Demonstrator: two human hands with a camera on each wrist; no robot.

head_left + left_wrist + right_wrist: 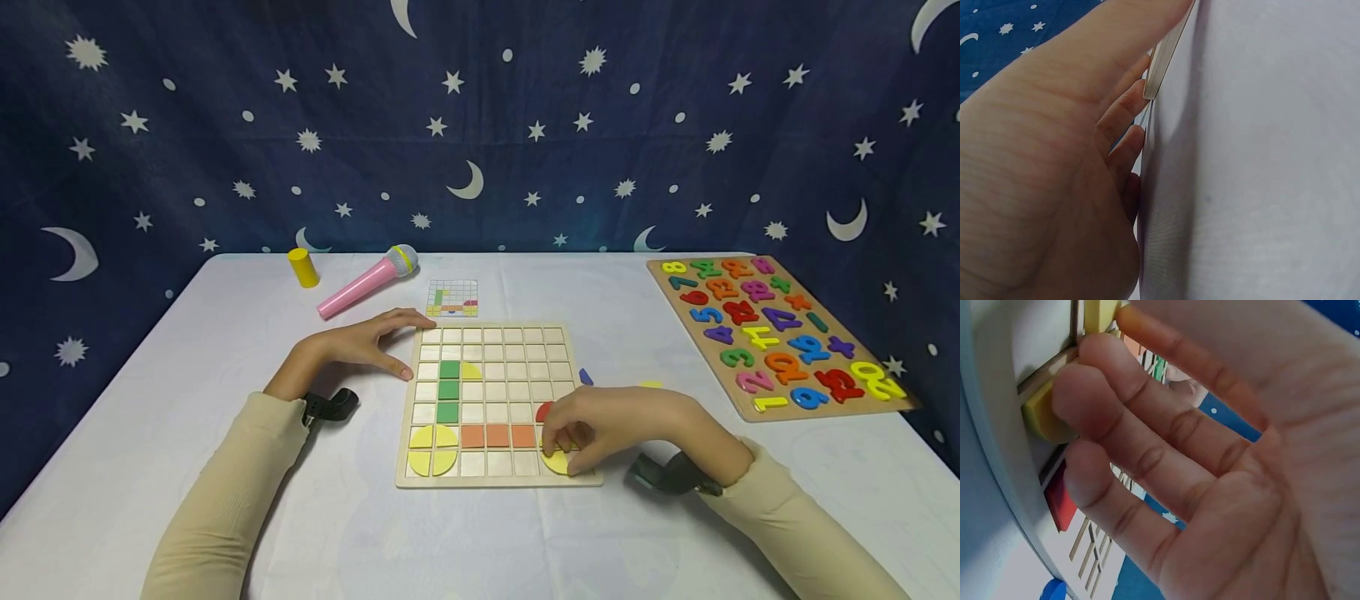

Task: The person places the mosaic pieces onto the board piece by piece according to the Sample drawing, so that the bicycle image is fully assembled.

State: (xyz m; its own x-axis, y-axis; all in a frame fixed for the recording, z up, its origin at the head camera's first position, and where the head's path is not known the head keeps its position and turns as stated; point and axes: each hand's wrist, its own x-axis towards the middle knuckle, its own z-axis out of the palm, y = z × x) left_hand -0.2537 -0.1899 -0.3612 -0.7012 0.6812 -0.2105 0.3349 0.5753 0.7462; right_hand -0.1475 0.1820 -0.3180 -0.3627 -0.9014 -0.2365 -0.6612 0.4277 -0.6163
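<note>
A square wooden grid board [498, 481] lies on the table, bearing green and orange squares, yellow quarter-circles and a red piece [543, 411]. My left hand [367, 342] spans its upper left corner, thumb at the left edge and fingertips at the top corner; the board's edge [1161, 69] also shows beside the fingers in the left wrist view. Over the lower right cells, my right hand [600, 425] pinches a yellow quarter-circle [555, 461] between thumb and finger. In the right wrist view, its other fingertips rest against another yellow piece [1041, 415] in the grid.
A small pattern card [452, 297] lies behind the board. A pink toy microphone [367, 283] and a yellow cylinder [303, 267] are at the back left. On the right lies a number puzzle board [750, 333]. A blue piece [586, 377] and a yellow piece [651, 384] lie right of the grid.
</note>
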